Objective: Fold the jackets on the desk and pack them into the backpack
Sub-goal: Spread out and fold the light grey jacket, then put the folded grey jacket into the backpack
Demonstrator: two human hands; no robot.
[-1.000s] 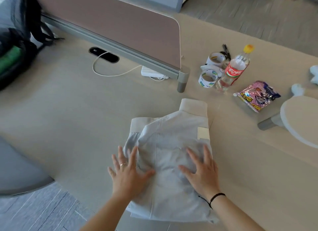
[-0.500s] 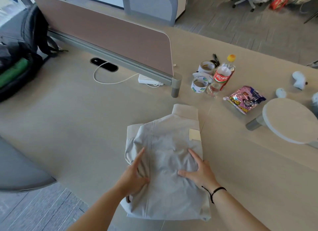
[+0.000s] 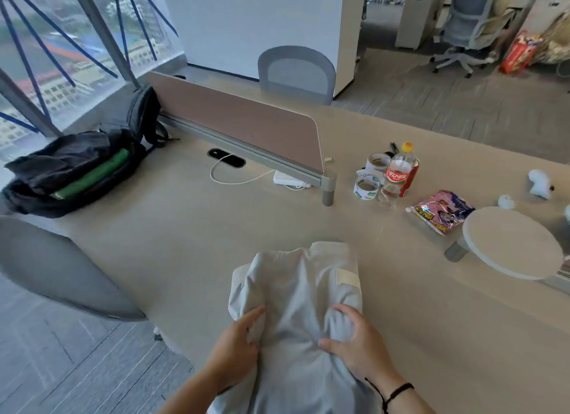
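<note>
Folded grey jacket [image 3: 300, 315] on the surface [image 3: 185, 228] at the near edge, long axis running away, gathered by left hand [image 3: 237, 349] and right hand [image 3: 354, 342]; open black backpack [image 3: 71, 170] far left, nearer the left hand.

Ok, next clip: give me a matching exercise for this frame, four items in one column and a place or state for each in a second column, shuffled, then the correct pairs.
Items:
1. folded jacket
2. backpack
3. soda bottle
4. snack bag

Places or states:
A. lies flat, right of the tape rolls
B. open, at the desk's far left near the window, something green inside
C. under both hands, left hand and right hand gripping the fabric
D. stands upright beside the tape rolls

Pairs: 1-C, 2-B, 3-D, 4-A
</note>
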